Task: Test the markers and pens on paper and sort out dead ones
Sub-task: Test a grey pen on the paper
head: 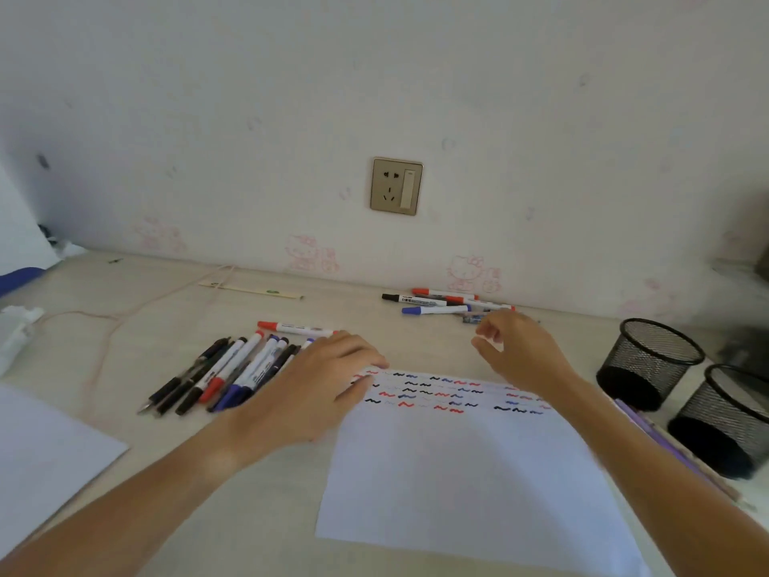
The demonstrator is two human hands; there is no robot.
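Head view, marker row (pixel 216 374) caps near-left, tips far-right

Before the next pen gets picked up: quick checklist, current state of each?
1. Paper held flat: ok, left hand rests on its top left corner.
2. Room left to scribble: ok, marks fill only the top rows, the rest is blank.
3. Right hand free: ok, fingers loosely curled, holding nothing.
4. Piles kept apart: ok, the left pile and the far pile lie well separated.
5. Which pile is the dead one: cannot tell.
6. Cups ready: cannot tell, both lie on their sides and the insides look dark.
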